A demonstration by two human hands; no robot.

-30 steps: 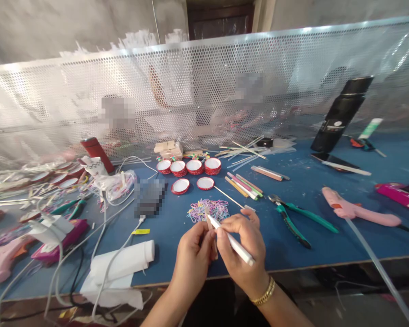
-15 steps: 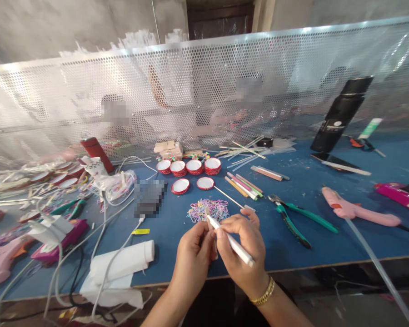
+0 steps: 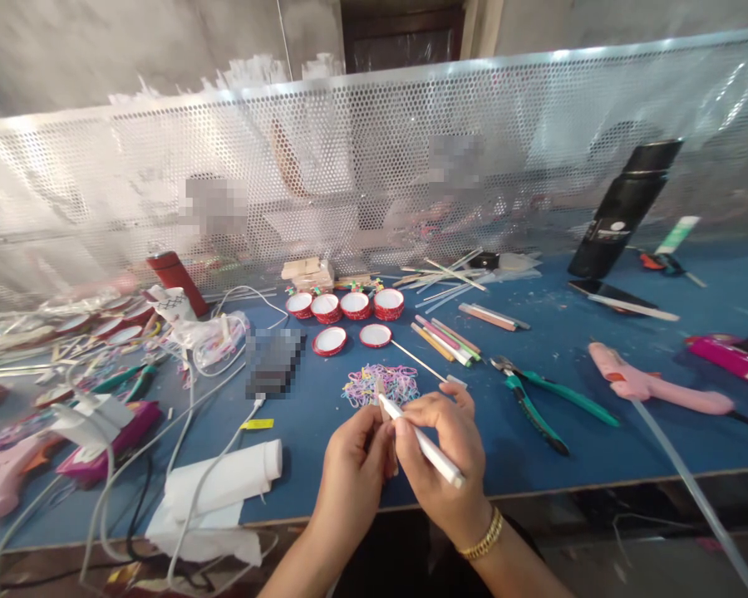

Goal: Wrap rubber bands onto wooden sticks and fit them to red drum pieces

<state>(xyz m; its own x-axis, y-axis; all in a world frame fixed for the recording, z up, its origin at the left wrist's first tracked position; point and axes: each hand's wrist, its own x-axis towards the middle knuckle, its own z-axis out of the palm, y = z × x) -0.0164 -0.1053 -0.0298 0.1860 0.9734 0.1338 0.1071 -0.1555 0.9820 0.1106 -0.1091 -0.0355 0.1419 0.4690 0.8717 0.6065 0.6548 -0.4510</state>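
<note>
In the head view my left hand (image 3: 352, 469) pinches a flat wooden stick (image 3: 379, 387), whose tip stands up above the fingers. My right hand (image 3: 455, 453) is closed around a white marker pen (image 3: 435, 457), its tip end against or very near the stick. Just beyond the fingertips lies a heap of small pastel clips or rings (image 3: 402, 380) on the blue table (image 3: 504, 465). A thin stick with a small block at its end (image 3: 419, 361) reaches toward my right fingers. My fingers hide most of the wooden stick.
Stacked red-rimmed white discs (image 3: 356, 307) stand behind the heap. Coloured pens (image 3: 445, 339), green-handled pliers (image 3: 529, 399) and a pink glue gun (image 3: 654, 386) lie to the right. On the left are a white roll (image 3: 224, 477), loose cables and a red bottle (image 3: 178, 282). A perforated metal screen (image 3: 374, 191) runs behind.
</note>
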